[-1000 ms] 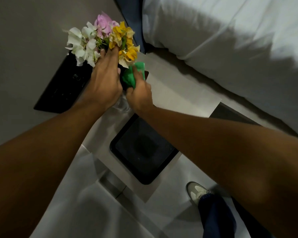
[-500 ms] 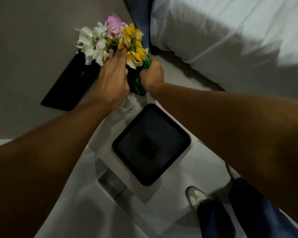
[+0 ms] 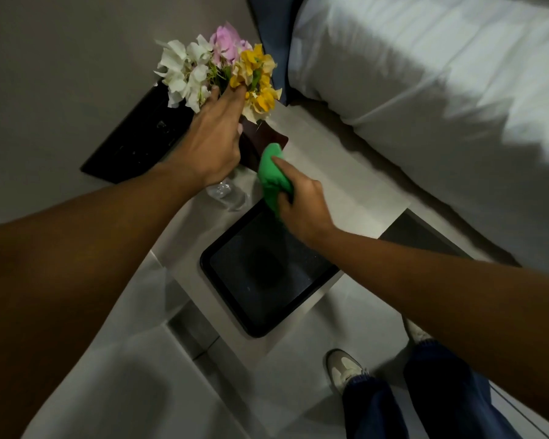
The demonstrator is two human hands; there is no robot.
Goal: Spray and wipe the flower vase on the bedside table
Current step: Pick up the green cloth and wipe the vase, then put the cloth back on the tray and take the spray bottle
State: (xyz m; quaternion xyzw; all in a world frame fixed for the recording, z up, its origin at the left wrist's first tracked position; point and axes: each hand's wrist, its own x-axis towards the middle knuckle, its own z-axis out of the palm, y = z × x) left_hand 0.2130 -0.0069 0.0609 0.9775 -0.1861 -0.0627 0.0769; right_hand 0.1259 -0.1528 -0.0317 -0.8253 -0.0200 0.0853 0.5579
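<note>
The soft, matt green cloth (image 3: 271, 175) is bunching in folds, the dark, smooth-sided flower vase (image 3: 260, 144) is showing a dull sheen, and the clear, glossy plastic bottle (image 3: 227, 193) is catching light. The pale, smooth worktop (image 3: 330, 172) is looking matt beneath the black, semi-glossy plastic tray (image 3: 267, 267); white bed linen (image 3: 441, 99) is creasing softly

1. We see a plain bright green cloth (image 3: 272, 175) bunched in the right grip (image 3: 301, 207).
2. Above the left grip (image 3: 211, 147), the flowers (image 3: 217, 74) are white, pink and yellow, with green stems.
3. Between the grips, the vase (image 3: 256, 146) is dark brown.
4. Below the right grip, a black tray (image 3: 267, 274) lies on the pale grey surface (image 3: 324, 172).
5. The bedding (image 3: 441, 90) is white.
</note>
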